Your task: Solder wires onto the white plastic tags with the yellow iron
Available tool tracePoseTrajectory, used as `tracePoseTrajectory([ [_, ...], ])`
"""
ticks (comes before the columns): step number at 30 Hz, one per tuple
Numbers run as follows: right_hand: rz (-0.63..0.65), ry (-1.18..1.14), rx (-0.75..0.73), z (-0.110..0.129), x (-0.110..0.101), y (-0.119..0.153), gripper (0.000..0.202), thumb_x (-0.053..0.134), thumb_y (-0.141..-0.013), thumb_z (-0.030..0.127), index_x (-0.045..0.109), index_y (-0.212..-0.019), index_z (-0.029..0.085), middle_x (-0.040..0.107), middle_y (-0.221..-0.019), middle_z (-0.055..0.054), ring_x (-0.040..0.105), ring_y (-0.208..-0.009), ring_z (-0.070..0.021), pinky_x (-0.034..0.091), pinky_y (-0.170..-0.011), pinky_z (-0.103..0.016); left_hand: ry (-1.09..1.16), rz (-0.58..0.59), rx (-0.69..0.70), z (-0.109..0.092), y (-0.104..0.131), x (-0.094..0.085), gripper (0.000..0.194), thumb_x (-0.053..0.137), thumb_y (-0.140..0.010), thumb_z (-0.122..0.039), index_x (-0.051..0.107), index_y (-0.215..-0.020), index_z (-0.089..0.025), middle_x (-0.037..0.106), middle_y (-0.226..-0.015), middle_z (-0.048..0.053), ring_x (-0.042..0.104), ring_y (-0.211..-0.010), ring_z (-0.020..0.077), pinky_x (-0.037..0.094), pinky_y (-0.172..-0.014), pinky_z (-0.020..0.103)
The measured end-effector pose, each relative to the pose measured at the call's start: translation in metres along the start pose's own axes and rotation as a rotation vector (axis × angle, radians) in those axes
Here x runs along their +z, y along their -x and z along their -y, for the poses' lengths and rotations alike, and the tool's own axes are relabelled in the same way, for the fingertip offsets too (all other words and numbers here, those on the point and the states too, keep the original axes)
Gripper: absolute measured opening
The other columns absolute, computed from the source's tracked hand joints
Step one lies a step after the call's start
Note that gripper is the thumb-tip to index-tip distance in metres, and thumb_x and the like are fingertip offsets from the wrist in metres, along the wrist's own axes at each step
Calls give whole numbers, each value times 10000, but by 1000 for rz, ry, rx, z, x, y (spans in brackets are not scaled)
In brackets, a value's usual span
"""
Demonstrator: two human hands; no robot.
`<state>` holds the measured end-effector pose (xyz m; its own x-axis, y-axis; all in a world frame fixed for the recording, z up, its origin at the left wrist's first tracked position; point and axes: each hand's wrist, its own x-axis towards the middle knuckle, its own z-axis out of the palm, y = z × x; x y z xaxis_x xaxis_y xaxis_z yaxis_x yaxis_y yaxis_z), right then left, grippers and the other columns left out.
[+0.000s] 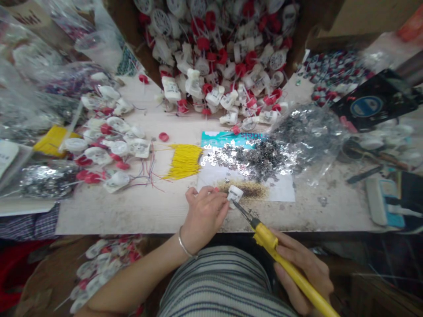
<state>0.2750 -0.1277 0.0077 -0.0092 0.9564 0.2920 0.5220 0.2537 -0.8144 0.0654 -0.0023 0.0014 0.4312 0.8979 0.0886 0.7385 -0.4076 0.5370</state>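
Near the table's front edge, my left hand has its fingers closed on a small white plastic part. My right hand is wrapped round the yellow handle of a soldering iron. The iron's metal tip points up and left and meets the lower edge of the white part. Under and behind the part lies a white sheet with a brown scorched patch. On this sheet is a heap of small shiny metal pieces. A bundle of yellow wires lies just left of the sheet.
A cardboard box full of white and red parts opens at the back. More white parts with thin wires lie on the left. A clear bag of metal pieces, a black box and a blue-white device are on the right.
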Motion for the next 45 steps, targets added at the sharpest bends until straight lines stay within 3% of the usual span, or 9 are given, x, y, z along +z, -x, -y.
tracePoseTrajectory([
  [7,24,100,-82,-3,-1,-2,443,560,-725,66,593,-1153,176,631,-1187,-123,646,-1042,-251,598,-798,-352,-26,-22,-5,-3,0,6,90,612,-819,-211,648,-741,-240,735,-898,-40,593,-941,235,208,-890,472],
  [21,-49,86,-23,0,-2,-2,478,580,-699,66,610,-1143,241,658,-1158,-93,668,-1006,-273,626,-758,-378,-21,8,-43,-6,-4,5,96,623,-789,-203,617,-695,-222,735,-904,-19,575,-930,256,225,-860,495],
  [27,-267,-29,99,-12,24,-10,500,597,-737,66,511,-1206,220,633,-1184,-98,654,-1038,-249,608,-794,-402,-27,29,-30,-4,-2,-1,32,621,-815,-247,630,-792,-226,721,-908,-5,563,-933,251,238,-877,478],
  [30,-286,-84,50,-22,42,-32,248,596,-725,11,610,-887,198,551,-1278,-79,628,-1073,-237,614,-761,-366,-8,62,21,3,-1,-8,290,673,-777,-376,601,-995,-199,677,-1027,64,539,-998,266,286,-903,467],
  [33,-302,-26,-41,-34,61,-57,208,610,-697,-12,577,-700,194,549,-1234,-28,620,-1058,-185,593,-801,-310,41,113,142,12,-1,-10,468,698,-745,-389,536,-1118,-157,606,-1157,118,480,-1136,284,325,-970,466],
  [35,-279,-14,-111,-43,73,-69,208,629,-692,9,596,-748,207,520,-1262,-22,609,-1072,-181,580,-838,-324,85,134,208,17,-1,-8,336,641,-800,-308,550,-1088,-161,622,-1118,108,496,-1137,260,350,-995,460],
  [37,-246,-10,-151,-50,81,-74,207,615,-712,20,605,-790,212,491,-1293,-24,596,-1094,-182,573,-857,-331,139,138,226,22,-2,-6,138,553,-859,-229,599,-978,-175,672,-960,69,583,-994,213,409,-957,432],
  [41,-294,68,-162,-46,88,-70,230,630,-705,16,598,-807,219,494,-1284,-34,615,-1054,-170,592,-801,-289,226,106,70,30,-12,-4,147,523,-878,-226,660,-882,-174,705,-804,38,642,-734,156,513,-717,299],
  [45,-324,46,-108,-33,89,-61,210,635,-693,13,586,-747,210,532,-1249,-22,650,-955,-154,605,-707,-267,99,125,-32,33,-31,3,188,498,-878,-223,680,-900,-179,707,-804,54,647,-730,178,499,-691,305],
])
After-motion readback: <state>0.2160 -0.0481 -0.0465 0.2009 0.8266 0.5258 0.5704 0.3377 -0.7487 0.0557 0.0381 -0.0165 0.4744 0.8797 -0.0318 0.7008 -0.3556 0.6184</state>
